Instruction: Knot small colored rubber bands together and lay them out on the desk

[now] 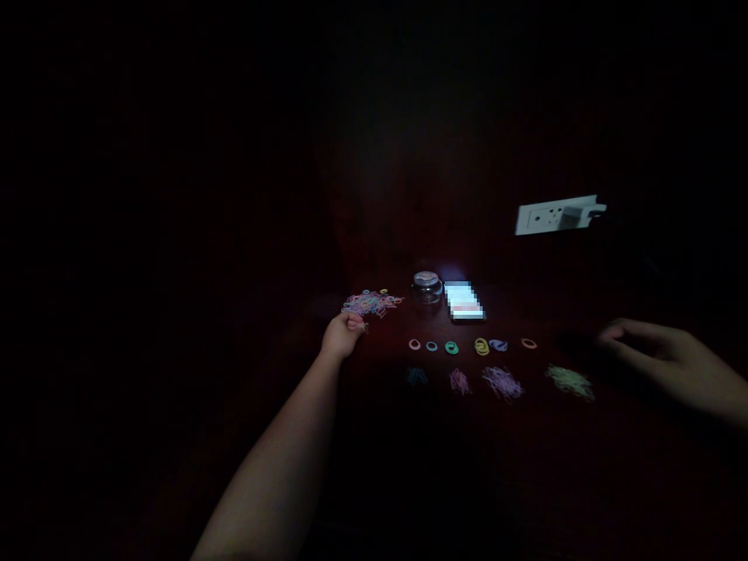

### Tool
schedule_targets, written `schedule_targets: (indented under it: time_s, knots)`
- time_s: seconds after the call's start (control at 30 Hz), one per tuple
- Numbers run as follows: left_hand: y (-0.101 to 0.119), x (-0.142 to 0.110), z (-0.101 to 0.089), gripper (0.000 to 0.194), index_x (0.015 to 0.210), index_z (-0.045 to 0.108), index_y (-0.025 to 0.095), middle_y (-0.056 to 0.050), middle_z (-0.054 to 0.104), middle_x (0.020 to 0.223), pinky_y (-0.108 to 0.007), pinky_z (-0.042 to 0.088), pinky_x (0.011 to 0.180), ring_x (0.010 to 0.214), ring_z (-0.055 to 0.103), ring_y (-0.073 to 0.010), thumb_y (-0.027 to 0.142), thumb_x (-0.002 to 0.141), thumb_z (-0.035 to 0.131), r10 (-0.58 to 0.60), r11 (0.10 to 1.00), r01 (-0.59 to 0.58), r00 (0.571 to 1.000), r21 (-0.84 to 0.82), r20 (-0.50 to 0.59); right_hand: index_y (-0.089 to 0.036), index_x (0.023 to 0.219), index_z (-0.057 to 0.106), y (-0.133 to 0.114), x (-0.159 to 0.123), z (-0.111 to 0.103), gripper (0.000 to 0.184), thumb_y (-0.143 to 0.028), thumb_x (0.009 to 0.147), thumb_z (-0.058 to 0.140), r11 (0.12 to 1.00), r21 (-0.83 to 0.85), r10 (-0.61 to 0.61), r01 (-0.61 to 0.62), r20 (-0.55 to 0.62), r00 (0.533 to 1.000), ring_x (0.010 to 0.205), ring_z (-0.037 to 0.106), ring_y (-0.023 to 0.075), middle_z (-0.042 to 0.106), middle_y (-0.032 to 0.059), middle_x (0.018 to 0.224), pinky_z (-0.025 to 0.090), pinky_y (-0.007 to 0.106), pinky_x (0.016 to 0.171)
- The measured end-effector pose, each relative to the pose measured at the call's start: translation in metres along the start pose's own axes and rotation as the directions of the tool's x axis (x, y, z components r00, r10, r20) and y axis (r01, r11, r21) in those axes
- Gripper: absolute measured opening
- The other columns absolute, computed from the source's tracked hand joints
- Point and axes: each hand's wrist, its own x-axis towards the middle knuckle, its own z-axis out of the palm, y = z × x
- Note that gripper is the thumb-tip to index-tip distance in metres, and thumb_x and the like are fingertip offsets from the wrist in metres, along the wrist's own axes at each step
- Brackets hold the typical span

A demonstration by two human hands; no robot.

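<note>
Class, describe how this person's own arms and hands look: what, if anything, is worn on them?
The left forearm is bare, tapering towards the wrist, with no sleeve, watch or bracelet visible. The left hand and right hand wear no gloves. Most of the right arm is out of frame. It is too dark to tell small markings or rings.

Pinched in the left hand as a small, dim loop. Heaped just beyond that grip as a loose multicoloured tangle of bands. Strung rightward as coloured rings and, nearer the body, four single-coloured piles.
</note>
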Motion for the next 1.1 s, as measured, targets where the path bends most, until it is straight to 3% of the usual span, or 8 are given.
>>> schedule_targets:
  time_s: [0.13, 0.27, 0.6, 0.8, 0.9, 1.0, 1.1]
  knots:
    - [0.002, -0.002, 0.0, 0.008, 0.079, 0.065, 0.015, -0.003, 0.068, 0.072, -0.023, 0.05, 0.066, 0.063, 0.061, -0.0115, 0.018, 0.073, 0.069, 0.001, 1.0, -0.001, 1.0, 0.005, 0.013, -0.019, 0.083, 0.064, -0.004, -0.001, 0.0, 0.064, -0.079, 0.062, 0.062, 1.0, 0.005, -0.012, 0.012, -0.007, 1.0, 0.068, 0.063, 0.0227, 0.069, 0.0078, 0.077, 0.051, 0.03, 0.056]
    - [0.005, -0.005, -0.002, 0.013, 0.083, 0.069, 0.014, -0.005, 0.071, 0.077, -0.025, 0.051, 0.067, 0.067, 0.065, -0.0145, 0.024, 0.077, 0.066, 0.01, 1.0, -0.011, 1.0, 0.029, 0.018, -0.019, 0.087, 0.063, -0.002, -0.001, 0.0, 0.061, -0.077, 0.067, 0.06, 1.0, 0.007, -0.002, 0.002, 0.024, 1.0, 0.063, 0.06, 0.0202, 0.067, 0.0067, 0.076, 0.049, 0.028, 0.052]
    - [0.011, -0.005, -0.004, 0.024, 0.092, 0.075, 0.016, -0.009, 0.074, 0.106, -0.032, 0.046, 0.095, 0.102, 0.066, -0.0229, 0.033, 0.085, 0.059, 0.056, 0.996, -0.054, 0.998, 0.072, -0.018, -0.019, 0.086, 0.063, -0.005, -0.002, 0.0, 0.062, -0.078, 0.065, 0.059, 1.0, -0.008, -0.012, 0.012, 0.009, 1.0, 0.065, 0.061, 0.0219, 0.068, 0.0074, 0.077, 0.05, 0.029, 0.053]
    - [0.016, -0.006, -0.005, 0.026, 0.094, 0.073, 0.014, -0.008, 0.075, 0.097, -0.031, 0.05, 0.089, 0.095, 0.067, -0.0219, 0.034, 0.085, 0.058, 0.081, 0.996, -0.078, 0.994, 0.048, -0.067, -0.019, 0.086, 0.062, -0.003, -0.002, 0.002, 0.06, -0.076, 0.067, 0.059, 0.999, -0.02, -0.038, 0.038, -0.02, 0.999, 0.066, 0.062, 0.0223, 0.067, 0.0074, 0.077, 0.051, 0.03, 0.054]
    - [0.029, -0.012, 0.0, 0.028, 0.097, 0.071, 0.013, -0.007, 0.073, 0.087, -0.027, 0.052, 0.077, 0.081, 0.068, -0.0186, 0.034, 0.084, 0.059, 0.112, 0.994, -0.111, 0.992, 0.015, -0.056, -0.019, 0.085, 0.062, -0.012, -0.006, 0.006, 0.051, -0.068, 0.074, 0.057, 0.986, -0.077, -0.152, 0.146, -0.088, 0.984, 0.068, 0.062, 0.0223, 0.067, 0.0083, 0.08, 0.051, 0.031, 0.055]
    - [0.053, -0.025, 0.011, 0.025, 0.093, 0.07, 0.014, -0.005, 0.071, 0.08, -0.024, 0.052, 0.069, 0.072, 0.065, -0.0151, 0.034, 0.083, 0.061, 0.202, 0.979, -0.203, 0.979, -0.036, -0.028, -0.019, 0.082, 0.062, -0.042, -0.018, 0.019, 0.034, -0.053, 0.083, 0.055, 0.903, -0.208, -0.405, 0.375, -0.124, 0.906, 0.078, 0.063, 0.0228, 0.066, 0.009, 0.087, 0.051, 0.032, 0.065]
    - [0.081, -0.048, 0.026, 0.019, 0.086, 0.068, 0.014, -0.004, 0.069, 0.078, -0.022, 0.051, 0.063, 0.069, 0.063, -0.0135, 0.032, 0.081, 0.063, 0.333, 0.939, -0.328, 0.942, -0.106, 0.034, -0.021, 0.086, 0.061, -0.089, -0.031, 0.051, 0.018, -0.039, 0.085, 0.058, 0.786, -0.23, -0.582, 0.574, 0.039, 0.812, 0.08, 0.062, 0.0218, 0.065, 0.0072, 0.087, 0.051, 0.035, 0.071]
